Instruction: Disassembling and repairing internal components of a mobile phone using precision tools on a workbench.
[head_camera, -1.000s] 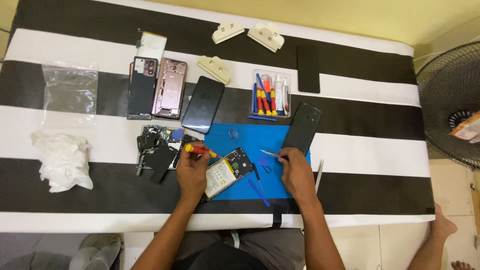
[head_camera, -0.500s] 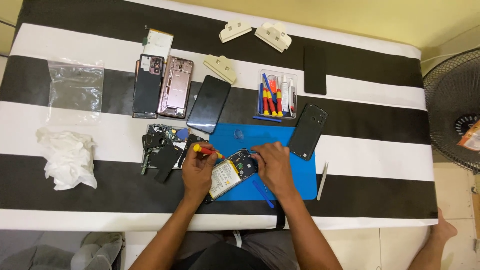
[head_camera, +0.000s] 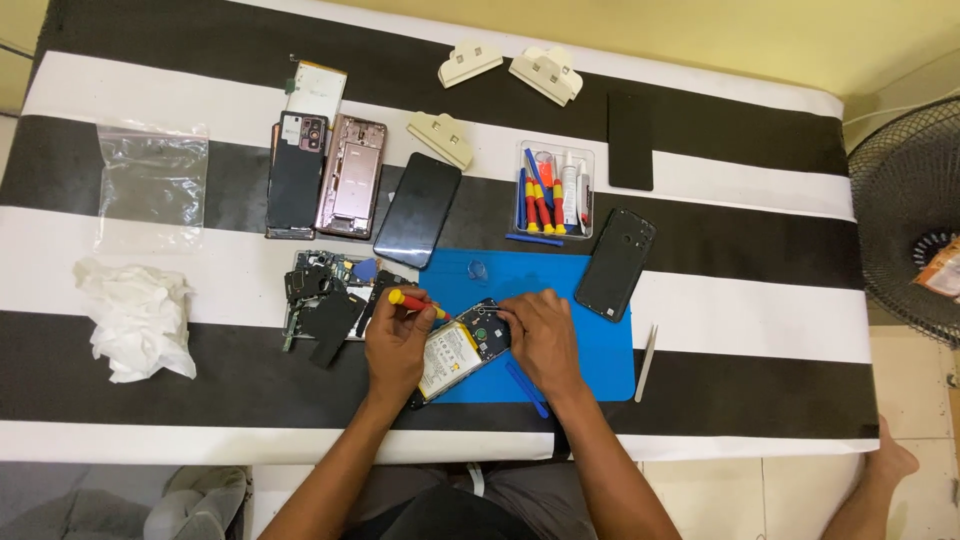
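Note:
An opened phone (head_camera: 462, 350) with its battery showing lies tilted on a blue mat (head_camera: 590, 345) near the table's front. My left hand (head_camera: 398, 340) grips a red and yellow screwdriver (head_camera: 412, 302) and rests on the phone's left side. My right hand (head_camera: 540, 335) presses its fingertips on the phone's upper right end, beside the camera area. Whether it holds anything small is hidden. A blue pry tool (head_camera: 527, 388) lies on the mat under my right wrist.
A black back cover (head_camera: 614, 264) lies at the mat's right corner, a white spudger (head_camera: 646, 348) beyond it. A clear tool tray (head_camera: 553, 190), several phones and parts (head_camera: 325, 300), white clamps (head_camera: 545, 72), a plastic bag (head_camera: 150, 185) and crumpled tissue (head_camera: 135, 320) spread over the striped table (head_camera: 760, 290).
My right hand moved left from the mat's right part onto the opened phone's upper end. The left hand with the screwdriver stayed put.

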